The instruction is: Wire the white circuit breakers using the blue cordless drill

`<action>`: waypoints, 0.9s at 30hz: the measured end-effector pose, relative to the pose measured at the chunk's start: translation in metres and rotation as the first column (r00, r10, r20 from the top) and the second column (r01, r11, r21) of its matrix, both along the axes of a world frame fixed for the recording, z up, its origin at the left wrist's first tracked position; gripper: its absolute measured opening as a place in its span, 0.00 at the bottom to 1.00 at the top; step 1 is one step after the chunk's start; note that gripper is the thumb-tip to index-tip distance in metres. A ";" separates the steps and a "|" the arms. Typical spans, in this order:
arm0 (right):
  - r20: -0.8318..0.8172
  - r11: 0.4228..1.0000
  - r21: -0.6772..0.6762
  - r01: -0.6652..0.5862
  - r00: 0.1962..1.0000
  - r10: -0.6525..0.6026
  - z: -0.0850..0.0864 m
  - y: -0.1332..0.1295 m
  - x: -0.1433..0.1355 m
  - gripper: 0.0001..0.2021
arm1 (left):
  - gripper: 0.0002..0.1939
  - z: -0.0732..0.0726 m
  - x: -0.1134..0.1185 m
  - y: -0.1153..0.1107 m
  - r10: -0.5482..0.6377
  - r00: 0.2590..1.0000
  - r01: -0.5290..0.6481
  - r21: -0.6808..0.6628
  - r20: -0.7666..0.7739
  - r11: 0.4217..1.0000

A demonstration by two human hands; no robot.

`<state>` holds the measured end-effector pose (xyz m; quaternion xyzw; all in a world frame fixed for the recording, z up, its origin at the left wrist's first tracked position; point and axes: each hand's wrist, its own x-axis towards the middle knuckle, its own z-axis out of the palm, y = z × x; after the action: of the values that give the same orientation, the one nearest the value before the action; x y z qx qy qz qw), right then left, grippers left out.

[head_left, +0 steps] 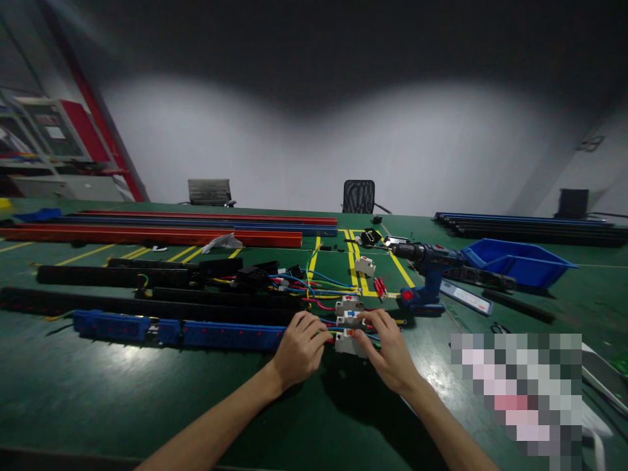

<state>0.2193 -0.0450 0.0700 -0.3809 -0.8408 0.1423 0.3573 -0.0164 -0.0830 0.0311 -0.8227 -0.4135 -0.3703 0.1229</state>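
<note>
My left hand (300,347) is closed at the right end of a blue power strip (230,335), its fingertips pinching the wires that run out of it. A white circuit breaker (347,345) with an orange switch lies just right of those fingertips. My right hand (391,350) grips this breaker from the right, thumb by the orange switch and fingers curled over the far side. Directly behind it sit a breaker with a blue switch (348,318) and another white breaker (350,303). Coloured wires (318,288) lead from black strips (161,304) toward the breakers.
A blue cordless drill (428,278) stands at right, beside a blue bin (520,261). Behind the breakers lie a loose breaker (364,265) and red connectors (380,288). Orange rails (147,235) stretch along the back left, black rails (530,230) along the back right. A pixelated patch hides the near right.
</note>
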 end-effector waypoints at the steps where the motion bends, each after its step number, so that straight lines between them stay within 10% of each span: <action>1: -0.006 1.000 0.007 0.009 1.000 -0.009 -0.001 0.001 0.000 0.11 | 0.12 0.000 -0.001 0.000 -0.019 1.000 0.019 0.008 0.001 1.000; 19: -0.037 0.999 0.021 0.037 0.999 -0.036 -0.003 0.003 0.002 0.10 | 0.12 -0.006 -0.004 -0.002 -0.110 0.987 0.124 0.121 -0.118 0.985; 27: -0.250 0.977 0.078 0.199 0.952 -0.174 0.022 0.030 0.020 0.08 | 0.11 -0.015 0.007 -0.002 -0.278 0.941 0.312 0.171 -0.195 0.935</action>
<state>0.2393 -0.0149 0.0921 -0.4198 -0.7574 0.1099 0.4879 -0.0093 -0.0851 0.0165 -0.8872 -0.2341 -0.3537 0.1818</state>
